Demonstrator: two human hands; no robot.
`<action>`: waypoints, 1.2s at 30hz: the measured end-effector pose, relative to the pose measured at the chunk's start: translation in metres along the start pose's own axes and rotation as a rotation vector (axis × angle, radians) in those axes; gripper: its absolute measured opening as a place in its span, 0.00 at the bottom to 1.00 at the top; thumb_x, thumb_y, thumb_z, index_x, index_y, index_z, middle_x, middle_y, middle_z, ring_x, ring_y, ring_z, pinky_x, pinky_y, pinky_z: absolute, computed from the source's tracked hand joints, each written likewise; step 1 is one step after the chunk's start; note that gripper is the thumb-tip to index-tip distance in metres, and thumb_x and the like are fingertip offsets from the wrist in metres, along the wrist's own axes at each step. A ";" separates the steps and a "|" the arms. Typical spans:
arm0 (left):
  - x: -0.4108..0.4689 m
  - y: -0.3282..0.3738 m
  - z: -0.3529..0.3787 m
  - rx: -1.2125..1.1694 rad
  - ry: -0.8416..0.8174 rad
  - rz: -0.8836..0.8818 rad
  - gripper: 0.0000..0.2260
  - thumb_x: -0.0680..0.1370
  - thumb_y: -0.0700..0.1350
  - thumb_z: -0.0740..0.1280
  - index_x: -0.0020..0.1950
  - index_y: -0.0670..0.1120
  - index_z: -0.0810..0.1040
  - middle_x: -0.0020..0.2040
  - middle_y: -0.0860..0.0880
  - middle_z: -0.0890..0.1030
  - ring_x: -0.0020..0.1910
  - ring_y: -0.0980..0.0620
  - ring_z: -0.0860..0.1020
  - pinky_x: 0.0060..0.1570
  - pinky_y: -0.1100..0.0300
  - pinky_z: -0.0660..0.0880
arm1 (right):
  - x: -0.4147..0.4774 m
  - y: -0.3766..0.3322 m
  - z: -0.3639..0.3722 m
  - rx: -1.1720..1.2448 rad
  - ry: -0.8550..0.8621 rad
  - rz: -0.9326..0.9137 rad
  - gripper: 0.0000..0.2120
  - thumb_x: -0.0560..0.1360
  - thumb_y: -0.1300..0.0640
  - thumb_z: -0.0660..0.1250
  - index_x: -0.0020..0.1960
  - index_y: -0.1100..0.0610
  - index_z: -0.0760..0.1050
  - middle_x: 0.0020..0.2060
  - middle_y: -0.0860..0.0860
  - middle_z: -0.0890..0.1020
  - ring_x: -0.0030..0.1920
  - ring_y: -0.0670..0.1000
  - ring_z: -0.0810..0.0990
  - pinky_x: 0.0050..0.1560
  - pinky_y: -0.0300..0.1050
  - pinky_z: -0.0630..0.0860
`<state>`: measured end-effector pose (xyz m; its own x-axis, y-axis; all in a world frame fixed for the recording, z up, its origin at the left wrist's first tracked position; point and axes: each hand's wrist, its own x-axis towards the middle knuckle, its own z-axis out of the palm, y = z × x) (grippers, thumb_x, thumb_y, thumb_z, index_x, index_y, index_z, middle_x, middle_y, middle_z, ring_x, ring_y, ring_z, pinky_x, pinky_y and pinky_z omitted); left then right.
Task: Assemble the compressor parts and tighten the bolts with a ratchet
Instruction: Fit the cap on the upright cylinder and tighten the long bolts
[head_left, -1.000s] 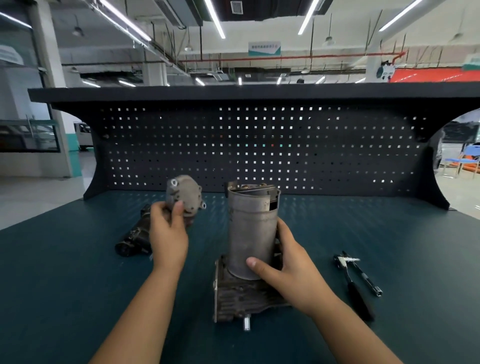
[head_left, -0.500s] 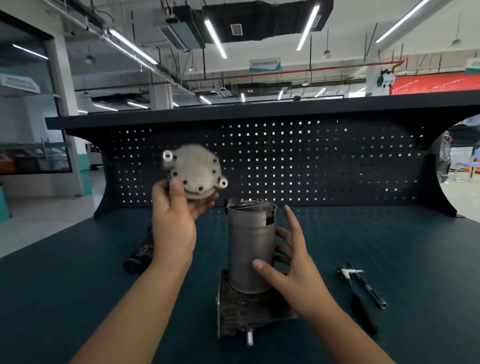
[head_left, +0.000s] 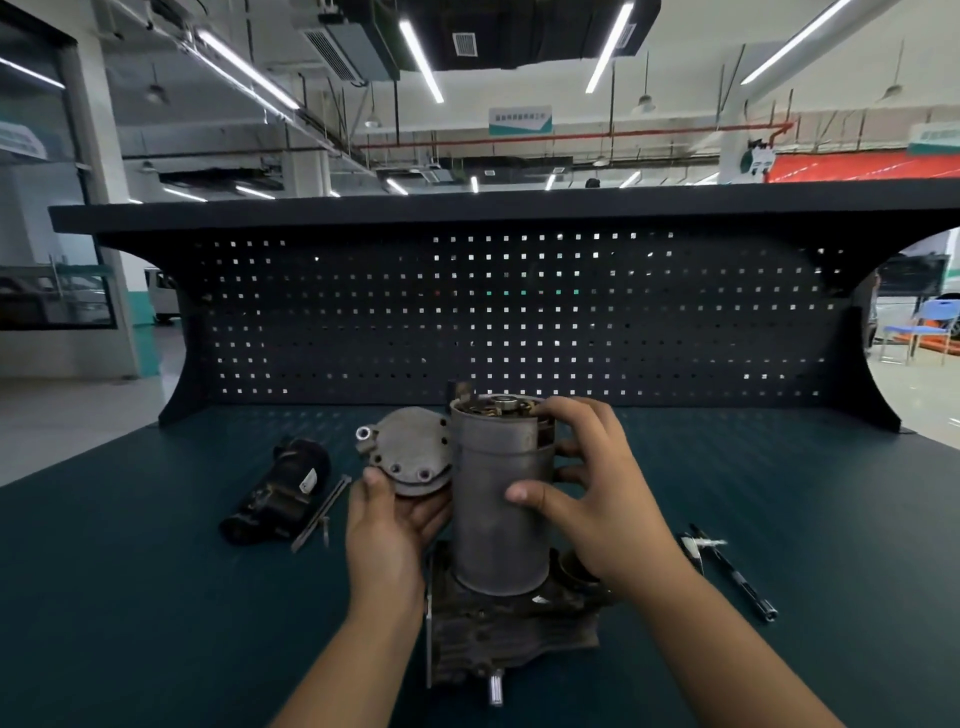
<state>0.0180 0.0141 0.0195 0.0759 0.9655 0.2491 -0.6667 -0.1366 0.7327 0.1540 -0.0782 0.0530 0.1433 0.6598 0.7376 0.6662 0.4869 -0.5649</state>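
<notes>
Head view: the left hand grips the round end cap, thumb on its bolt-holed face and fingers curled beneath it. Half a second ago this cap was raised above the cylinder's top, against the pegboard; now it sits lower, pressed close to the upper left side of the cylinder. The right hand has climbed too: earlier its fingers were spread along the cylinder's right side, and now they curl over the top rim, with the thumb set across the front wall, clamped on the cylinder.

The cylinder stands upright on the dark compressor base, in the middle of the table towards its near edge. A short bright shaft stub pokes from the base towards the near edge. The cylinder's top is open, and inside it show coppery windings around a bright round hub at the centre.

Out towards the table's left edge lies a black motor body on its side, with two long bolts just beside it on the right; the left arm covered them before. Towards the right edge lie the ratchet, partly hidden by the right forearm, and a slim dark bar. Behind, a perforated pegboard closes the far edge.
</notes>
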 end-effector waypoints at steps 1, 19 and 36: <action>0.000 -0.001 0.000 0.011 0.000 -0.016 0.17 0.82 0.51 0.50 0.63 0.43 0.69 0.52 0.40 0.80 0.42 0.45 0.83 0.41 0.52 0.78 | -0.001 -0.001 0.001 -0.002 0.012 -0.004 0.30 0.68 0.54 0.75 0.56 0.28 0.63 0.60 0.36 0.65 0.59 0.41 0.72 0.59 0.44 0.74; 0.007 0.025 -0.014 -0.068 -0.037 0.106 0.15 0.82 0.52 0.50 0.56 0.47 0.72 0.36 0.45 0.84 0.33 0.49 0.83 0.32 0.61 0.78 | -0.022 0.010 0.015 0.164 -0.022 0.133 0.45 0.60 0.37 0.72 0.64 0.20 0.44 0.57 0.17 0.62 0.58 0.27 0.69 0.50 0.20 0.67; 0.016 0.104 0.029 0.143 -0.433 -0.177 0.19 0.81 0.54 0.51 0.44 0.48 0.79 0.29 0.51 0.79 0.23 0.56 0.73 0.20 0.65 0.68 | -0.029 0.010 0.018 0.204 -0.044 0.182 0.41 0.64 0.33 0.69 0.66 0.22 0.45 0.61 0.22 0.64 0.60 0.31 0.70 0.52 0.24 0.70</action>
<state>-0.0285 0.0090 0.1186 0.5002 0.8002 0.3308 -0.5091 -0.0372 0.8599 0.1433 -0.0816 0.0190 0.2117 0.7691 0.6031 0.4710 0.4604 -0.7525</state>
